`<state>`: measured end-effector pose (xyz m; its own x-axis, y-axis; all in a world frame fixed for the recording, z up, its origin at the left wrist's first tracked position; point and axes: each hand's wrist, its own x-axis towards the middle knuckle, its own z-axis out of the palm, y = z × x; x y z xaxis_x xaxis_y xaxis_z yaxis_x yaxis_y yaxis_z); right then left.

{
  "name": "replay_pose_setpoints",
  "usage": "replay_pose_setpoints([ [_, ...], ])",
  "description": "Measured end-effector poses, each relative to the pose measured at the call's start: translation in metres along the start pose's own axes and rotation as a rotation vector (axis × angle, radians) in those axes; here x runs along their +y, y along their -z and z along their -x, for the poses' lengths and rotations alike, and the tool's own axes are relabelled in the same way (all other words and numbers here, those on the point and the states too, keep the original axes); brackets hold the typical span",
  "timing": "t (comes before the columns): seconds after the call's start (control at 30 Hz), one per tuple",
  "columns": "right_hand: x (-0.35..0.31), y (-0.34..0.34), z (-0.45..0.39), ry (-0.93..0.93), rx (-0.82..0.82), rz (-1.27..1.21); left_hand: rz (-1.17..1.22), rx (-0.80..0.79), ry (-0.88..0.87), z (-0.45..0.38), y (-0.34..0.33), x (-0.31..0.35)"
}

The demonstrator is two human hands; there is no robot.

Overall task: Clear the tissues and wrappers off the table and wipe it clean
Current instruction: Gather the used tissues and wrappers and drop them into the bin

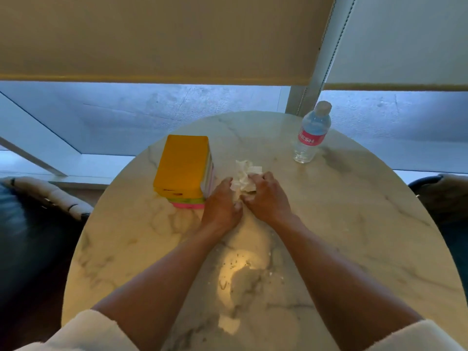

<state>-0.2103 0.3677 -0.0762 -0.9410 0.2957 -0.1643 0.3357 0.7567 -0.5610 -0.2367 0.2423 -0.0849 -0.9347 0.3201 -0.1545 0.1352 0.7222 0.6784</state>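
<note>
— Looking at the table [342, 236], how far along would you say?

— Early, I think. Wiping hasn't begun; crumbs and a paper scrap [229, 324] lie near the front edge.

— Anything in the way?

— A yellow box [182, 168] just left of the hands, and a water bottle [312, 133] well apart at the back.

— And the hands?

— Left hand [221, 203] and right hand [266, 196] both curl around the crumpled tissue [244, 174] mid-table, gathering it.
</note>
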Motion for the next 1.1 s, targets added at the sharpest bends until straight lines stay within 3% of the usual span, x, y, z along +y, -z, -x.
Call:
replay_pose_setpoints([
  [0.17,0.007,-0.006,-0.012,-0.005,0.103,-0.075,-0.090,0.024,-0.003,-0.019,-0.007,0.004],
  [0.4,0.020,0.004,0.000,-0.110,0.218,-0.407,-0.118,0.039,0.018,-0.018,-0.009,0.005],
  [0.73,0.043,0.026,0.081,-0.329,0.358,-0.702,0.063,0.055,0.078,0.054,0.012,0.013],
  [0.97,0.032,0.028,0.192,-0.331,0.399,-0.681,0.268,-0.116,0.161,0.143,0.044,0.007],
  [1.1,0.013,0.016,0.268,-0.442,0.416,-0.901,0.354,-0.266,0.146,0.211,0.069,0.003],
])
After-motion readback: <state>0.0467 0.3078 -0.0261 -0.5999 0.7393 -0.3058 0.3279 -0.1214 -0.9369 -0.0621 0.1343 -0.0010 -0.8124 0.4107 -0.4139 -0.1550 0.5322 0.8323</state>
